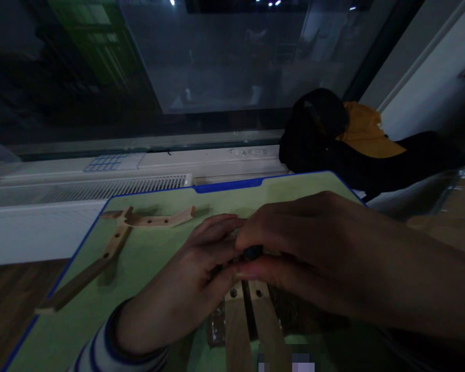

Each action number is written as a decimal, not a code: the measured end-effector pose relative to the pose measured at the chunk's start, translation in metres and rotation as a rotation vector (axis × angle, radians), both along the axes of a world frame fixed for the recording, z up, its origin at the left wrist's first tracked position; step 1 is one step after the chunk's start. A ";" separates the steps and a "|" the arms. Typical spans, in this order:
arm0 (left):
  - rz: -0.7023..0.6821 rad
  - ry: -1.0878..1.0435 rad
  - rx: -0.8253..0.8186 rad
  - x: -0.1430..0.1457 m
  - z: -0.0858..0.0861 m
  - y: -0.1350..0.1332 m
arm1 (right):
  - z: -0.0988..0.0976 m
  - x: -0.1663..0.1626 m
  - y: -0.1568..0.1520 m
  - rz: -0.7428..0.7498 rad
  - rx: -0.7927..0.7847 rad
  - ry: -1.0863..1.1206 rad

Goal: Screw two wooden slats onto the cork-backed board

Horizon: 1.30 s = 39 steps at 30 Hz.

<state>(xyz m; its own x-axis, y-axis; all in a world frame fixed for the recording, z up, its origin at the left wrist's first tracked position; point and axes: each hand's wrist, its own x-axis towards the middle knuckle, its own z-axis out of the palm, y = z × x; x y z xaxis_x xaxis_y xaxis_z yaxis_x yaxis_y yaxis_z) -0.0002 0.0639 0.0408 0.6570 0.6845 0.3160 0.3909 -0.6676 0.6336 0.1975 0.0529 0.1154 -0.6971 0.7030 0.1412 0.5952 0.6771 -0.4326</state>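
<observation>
Two pale wooden pieces [238, 323] lie side by side, a dark gap between them and a dark hole near the end of each. They rest over a brown, shiny, plastic-looking package [217, 330]. My left hand [201, 263] is closed around their far part, thumb in front and fingers behind. From the right, my right hand [306, 253] reaches over and pinches a small black rounded thing [253, 252] between thumb and fingers. The lower part of that black thing is hidden by my fingers, so its kind is unclear. The two hands touch.
A light green, blue-edged board [151, 263] lies under the work. On its left side are joined wooden pieces with holes [118, 235]. Beyond stand a white radiator [120, 190] and a window [225, 67]. A mustard cap [366, 129] sits on black items at right.
</observation>
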 end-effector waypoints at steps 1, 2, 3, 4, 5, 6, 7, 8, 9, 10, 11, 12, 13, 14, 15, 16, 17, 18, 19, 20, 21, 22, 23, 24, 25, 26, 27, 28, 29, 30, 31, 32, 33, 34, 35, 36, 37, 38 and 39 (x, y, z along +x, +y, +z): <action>0.020 -0.013 0.022 0.001 0.000 0.000 | 0.000 -0.001 0.000 -0.003 0.000 -0.008; 0.043 -0.033 0.052 0.002 0.000 0.000 | 0.000 -0.001 0.000 -0.003 0.004 -0.012; 0.067 -0.053 0.080 0.004 0.000 0.001 | 0.001 -0.002 0.000 -0.004 0.006 -0.016; 0.086 -0.073 0.104 0.005 -0.001 0.001 | 0.001 -0.002 0.000 -0.006 0.013 -0.017; 0.096 -0.091 0.123 0.005 -0.001 0.001 | 0.001 -0.002 0.000 -0.008 0.023 -0.016; 0.098 -0.105 0.133 0.006 -0.002 0.001 | 0.002 -0.002 0.000 -0.012 0.032 -0.017; 0.096 -0.110 0.132 0.006 -0.003 0.001 | 0.003 -0.002 0.000 -0.014 0.041 -0.012; 0.092 -0.110 0.126 0.007 -0.003 0.001 | 0.003 -0.001 0.000 -0.008 0.045 -0.003; 0.091 -0.110 0.123 0.007 -0.003 0.001 | 0.004 0.000 0.000 0.005 0.048 0.013; 0.091 -0.111 0.126 0.007 -0.003 0.001 | 0.004 0.001 0.000 0.028 0.048 0.031; 0.092 -0.109 0.129 0.007 -0.003 0.001 | 0.004 0.002 -0.001 0.057 0.045 0.047; 0.090 -0.103 0.133 0.007 -0.002 0.002 | 0.005 0.003 -0.001 0.084 0.040 0.054; 0.080 -0.098 0.135 0.007 -0.002 0.002 | 0.004 0.004 -0.001 0.100 0.043 0.056; 0.061 -0.092 0.132 0.006 -0.002 0.002 | 0.004 0.004 -0.001 0.101 0.046 0.049; 0.037 -0.082 0.119 0.006 -0.002 0.002 | 0.004 0.004 0.000 0.091 0.050 0.040; 0.010 -0.065 0.095 0.005 -0.002 0.002 | 0.004 0.004 0.000 0.072 0.053 0.029; -0.012 -0.048 0.068 0.004 -0.001 0.002 | 0.004 0.003 0.001 0.050 0.055 0.018; -0.030 -0.035 0.044 0.003 -0.001 0.002 | 0.004 0.002 0.002 0.030 0.057 0.011; -0.041 -0.021 0.019 0.002 -0.001 0.002 | 0.003 0.002 0.003 0.016 0.061 0.006; -0.048 -0.013 0.002 0.002 -0.001 0.001 | 0.004 0.001 0.003 0.006 0.062 -0.004; -0.051 -0.009 -0.010 0.002 0.000 0.001 | 0.004 0.000 0.004 -0.004 0.070 -0.013; -0.053 -0.005 -0.013 0.002 0.001 0.000 | 0.004 0.000 0.003 -0.014 0.077 -0.023; -0.046 -0.003 -0.013 0.003 0.001 0.000 | 0.004 -0.001 0.003 -0.019 0.084 -0.031; -0.034 -0.001 -0.008 0.004 0.001 0.000 | 0.004 -0.001 0.002 -0.019 0.090 -0.035; -0.016 -0.005 0.003 0.005 0.001 0.000 | 0.005 -0.001 0.001 -0.015 0.095 -0.033; 0.005 -0.019 0.019 0.005 0.001 0.000 | 0.005 -0.001 0.001 -0.007 0.101 -0.025; 0.028 -0.042 0.040 0.006 0.000 0.001 | 0.005 -0.001 0.000 0.003 0.109 -0.014; 0.052 -0.077 0.065 0.007 -0.001 0.002 | 0.005 0.000 0.000 0.013 0.117 -0.006; 0.070 -0.110 0.087 0.007 -0.002 0.002 | 0.005 0.000 0.000 0.023 0.132 0.004; 0.080 -0.133 0.100 0.007 -0.003 0.003 | 0.006 0.001 0.000 0.034 0.151 0.016; 0.086 -0.147 0.106 0.007 -0.004 0.003 | 0.006 0.002 0.000 0.046 0.169 0.032; 0.086 -0.150 0.104 0.006 -0.004 0.003 | 0.006 0.003 -0.001 0.060 0.181 0.048; 0.086 -0.145 0.096 0.006 -0.004 0.003 | 0.007 0.003 -0.001 0.072 0.181 0.059; 0.086 -0.139 0.092 0.005 -0.004 0.003 | 0.008 0.004 -0.001 0.085 0.171 0.067; 0.090 -0.134 0.093 0.005 -0.003 0.002 | 0.008 0.004 -0.001 0.097 0.154 0.066; 0.094 -0.130 0.100 0.005 -0.002 0.002 | 0.009 0.004 -0.001 0.104 0.137 0.058; 0.092 -0.122 0.106 0.004 -0.001 0.002 | 0.009 0.004 -0.002 0.109 0.127 0.050; 0.081 -0.109 0.114 0.004 0.000 0.002 | 0.010 0.004 -0.001 0.109 0.120 0.042; 0.063 -0.094 0.118 0.003 0.001 0.003 | 0.009 0.003 -0.001 0.105 0.119 0.037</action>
